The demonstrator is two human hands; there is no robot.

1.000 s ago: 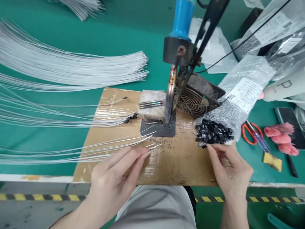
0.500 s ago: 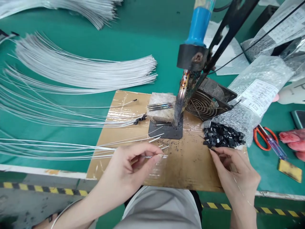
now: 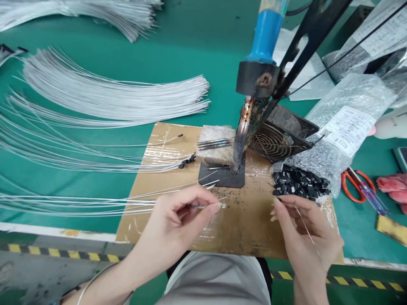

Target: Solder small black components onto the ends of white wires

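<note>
Between the thumb and forefinger of my left hand (image 3: 182, 220) a white wire is pinched, its bare tip pointing right. Several loose white wires (image 3: 136, 203) run in from the left beside that hand. My right hand (image 3: 310, 233) is closed in a pinch just in front of a pile of small black plastic pieces (image 3: 299, 182). A small black piece (image 3: 279, 199) shows at its fingertips. Across the same hand lies a thin silvery strand (image 3: 308, 234), which looks like solder wire. Both hands are above the brown cardboard (image 3: 251, 228).
A blue-handled hot soldering iron (image 3: 265, 36) hangs on a black stand over a dark plate (image 3: 206, 180). Behind it sits a small fan (image 3: 270, 140). Wires with black ends (image 3: 187, 160), a large white wire bundle (image 3: 121, 93), orange-handled scissors (image 3: 346, 186) and a bubble-wrap bag (image 3: 356, 97) lie around.
My right hand has drawn slightly left, away from the pile, with a small black piece at its fingertips. My left hand has stayed nearly in place, still pinching the wire.
</note>
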